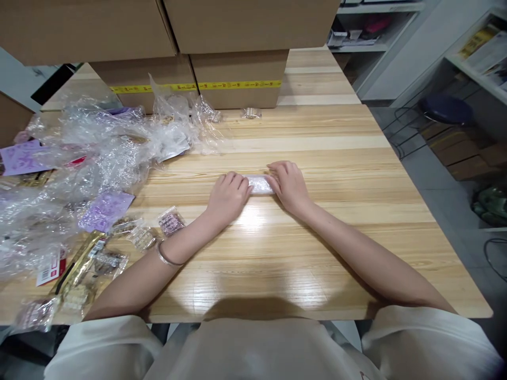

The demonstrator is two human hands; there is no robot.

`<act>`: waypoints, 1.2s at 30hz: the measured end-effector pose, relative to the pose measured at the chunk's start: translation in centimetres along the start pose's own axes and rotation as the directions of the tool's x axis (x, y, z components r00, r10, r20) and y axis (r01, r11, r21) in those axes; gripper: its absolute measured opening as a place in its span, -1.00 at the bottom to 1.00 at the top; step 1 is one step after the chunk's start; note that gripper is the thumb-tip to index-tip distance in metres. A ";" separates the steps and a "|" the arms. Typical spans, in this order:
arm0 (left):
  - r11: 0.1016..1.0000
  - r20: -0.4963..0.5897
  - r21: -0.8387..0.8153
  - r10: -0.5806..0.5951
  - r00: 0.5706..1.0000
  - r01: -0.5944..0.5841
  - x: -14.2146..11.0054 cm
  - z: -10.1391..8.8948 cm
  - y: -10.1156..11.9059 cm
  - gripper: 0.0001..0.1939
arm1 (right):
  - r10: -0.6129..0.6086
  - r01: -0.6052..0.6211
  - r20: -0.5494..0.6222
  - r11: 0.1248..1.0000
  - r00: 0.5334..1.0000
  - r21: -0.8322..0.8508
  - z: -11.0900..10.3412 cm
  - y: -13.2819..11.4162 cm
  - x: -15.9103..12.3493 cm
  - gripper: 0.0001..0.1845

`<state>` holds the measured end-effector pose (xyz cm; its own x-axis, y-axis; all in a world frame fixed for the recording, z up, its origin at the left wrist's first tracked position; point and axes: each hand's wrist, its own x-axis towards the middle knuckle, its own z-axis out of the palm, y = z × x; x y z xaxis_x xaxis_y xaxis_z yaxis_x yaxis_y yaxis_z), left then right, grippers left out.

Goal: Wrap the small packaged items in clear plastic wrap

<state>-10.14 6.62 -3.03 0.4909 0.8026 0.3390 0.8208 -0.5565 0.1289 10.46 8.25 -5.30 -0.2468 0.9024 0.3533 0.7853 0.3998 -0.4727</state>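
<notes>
Bare left hand and right hand are gripping a narrow, clear plastic packet at 2 ends, ideally pressing evenly.

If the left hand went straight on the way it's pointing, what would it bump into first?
Probably the shiny clear strip on the table, since the left hand seems to touch its end. The right hand could come next, though depth is hard to judge.
</notes>
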 end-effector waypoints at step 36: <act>0.985 -0.025 -0.069 -0.158 0.987 0.156 -0.3 0.2 -2.5 -0.67 | 0.514 -0.599 -0.405 0.793 0.756 -0.112 1.5 14.6 18.0 -0.49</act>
<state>-12.30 7.77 -3.63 0.3478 0.8746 0.3378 0.8651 -0.4383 0.2440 16.62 30.60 -7.00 0.4472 0.8227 0.3510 0.8341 -0.2419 -0.4958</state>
